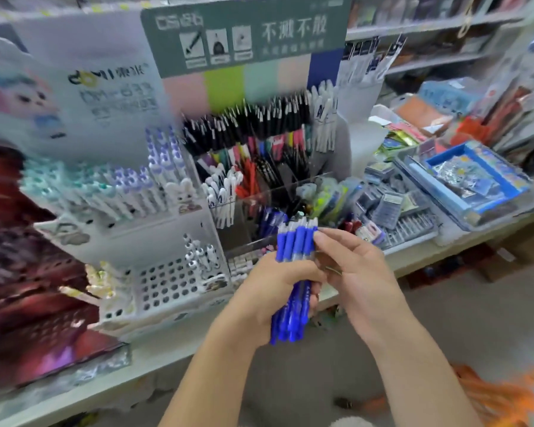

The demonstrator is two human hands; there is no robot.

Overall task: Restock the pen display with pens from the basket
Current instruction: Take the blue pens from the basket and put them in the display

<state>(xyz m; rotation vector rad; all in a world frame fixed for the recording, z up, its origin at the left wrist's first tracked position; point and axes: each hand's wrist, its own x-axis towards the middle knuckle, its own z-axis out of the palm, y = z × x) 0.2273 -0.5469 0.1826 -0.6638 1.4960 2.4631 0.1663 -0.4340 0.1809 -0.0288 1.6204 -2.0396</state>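
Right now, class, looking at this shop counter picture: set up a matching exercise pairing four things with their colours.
Things:
1. bundle of pens held in the left hand
2. pegboard pen stand
3. basket at lower right
4. sign above the display

Colours:
A. orange
B. grey-green
C. blue
D. white

Pairs: 1-C, 2-D, 3-A, 4-B
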